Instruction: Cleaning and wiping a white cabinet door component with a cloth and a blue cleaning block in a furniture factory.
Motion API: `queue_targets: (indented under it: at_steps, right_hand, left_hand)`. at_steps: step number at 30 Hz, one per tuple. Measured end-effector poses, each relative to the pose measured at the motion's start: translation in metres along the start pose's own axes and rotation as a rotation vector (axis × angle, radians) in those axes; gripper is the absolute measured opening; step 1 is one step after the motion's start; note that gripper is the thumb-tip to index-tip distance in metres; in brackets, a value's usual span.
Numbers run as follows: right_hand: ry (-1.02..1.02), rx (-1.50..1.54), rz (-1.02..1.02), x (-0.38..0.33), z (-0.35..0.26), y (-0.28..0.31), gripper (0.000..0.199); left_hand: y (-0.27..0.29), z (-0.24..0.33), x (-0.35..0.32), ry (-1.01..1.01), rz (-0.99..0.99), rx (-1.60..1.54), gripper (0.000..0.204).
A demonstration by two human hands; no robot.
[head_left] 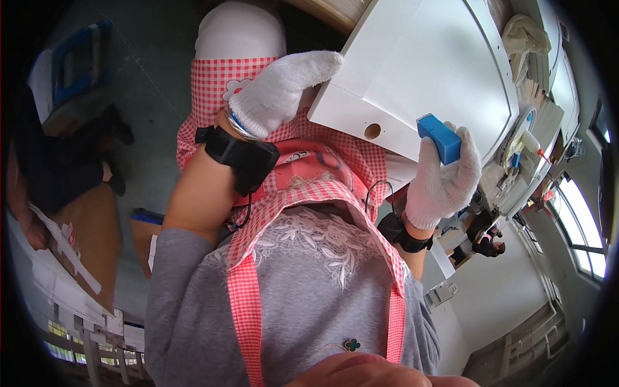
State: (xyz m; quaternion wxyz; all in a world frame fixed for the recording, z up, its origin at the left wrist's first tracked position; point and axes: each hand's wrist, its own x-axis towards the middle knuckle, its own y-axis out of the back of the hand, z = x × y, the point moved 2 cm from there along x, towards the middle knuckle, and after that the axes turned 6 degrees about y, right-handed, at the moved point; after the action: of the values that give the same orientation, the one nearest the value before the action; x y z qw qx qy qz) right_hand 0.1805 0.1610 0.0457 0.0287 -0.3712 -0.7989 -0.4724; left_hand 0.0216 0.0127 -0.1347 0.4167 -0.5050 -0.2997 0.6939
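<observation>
A large white panel (419,71) with a curved far edge and a round hole (373,131) near its close side lies in front of me. My left hand (277,90), in a white knitted glove, stretches its fingers out to the panel's left edge, and the fingertips seem to touch it. Its thumb is hidden. In my gloved right hand (445,180) is a blue rectangular block (441,138), gripped between thumb and fingers over the panel's near right part. Black straps with small boxes sit on both wrists.
To the right, a cluttered workbench (525,142) carries tools and crumpled cloth. Another person (488,242) is far off at the right. At the left, a person's arm (32,226) reaches beside brown board (90,238), and a blue frame (80,61) stands on the dark floor.
</observation>
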Motion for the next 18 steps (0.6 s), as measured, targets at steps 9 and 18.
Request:
queue_targets:
  at_steps: [9,18]
  right_hand:
    - [0.204,-0.234,-0.289,-0.016,-0.017,0.003,0.057]
    - [0.299,-0.258,-0.371,-0.019,-0.015,-0.001,0.058]
  left_hand:
    - [-0.026,0.018,-0.006,0.018,-0.097,-0.124,0.036]
    - [-0.014,0.009,-0.004,-0.026,-0.031,-0.062,0.038]
